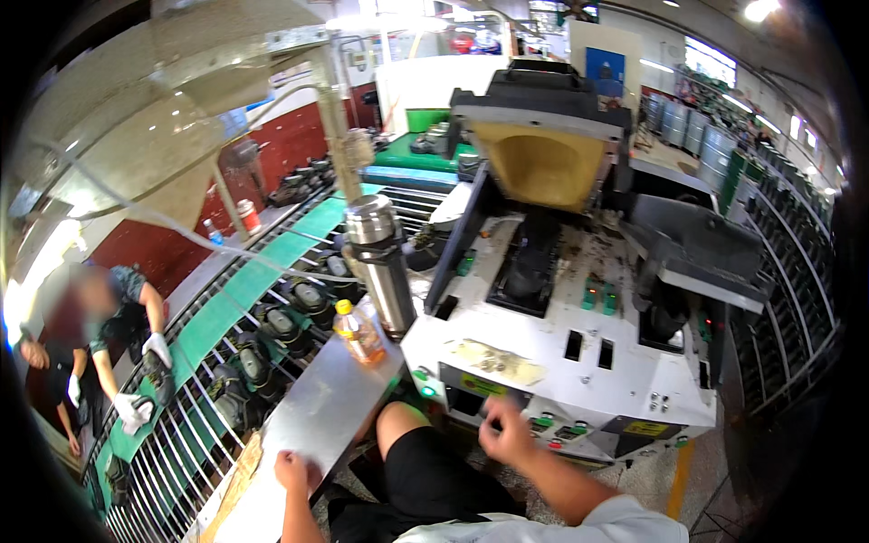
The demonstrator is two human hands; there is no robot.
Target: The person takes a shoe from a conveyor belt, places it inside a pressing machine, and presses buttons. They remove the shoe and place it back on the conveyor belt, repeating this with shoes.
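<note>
My left hand (pixel 294 472) is closed in a loose fist at the near edge of a metal bench (pixel 308 398), and nothing shows sticking out of it. In front of the machine's front panel, my right hand (pixel 505 431) is raised with its fingers curled in, and I see nothing in it. This white machine (pixel 597 362) has a raised lid with a yellow padded underside (pixel 539 163). Below that lid a black shoe-shaped form (pixel 534 253) sits in a recess. Another dark lid (pixel 697 244) is partly raised at the right.
On the bench stand a steel flask (pixel 389 281) and an orange drink bottle (pixel 359 335). Left of it runs a roller conveyor with a green belt (pixel 213 335) and several shoes (pixel 281 326). A gloved person (pixel 100 317) handles a shoe there. A black rack (pixel 787 271) stands right.
</note>
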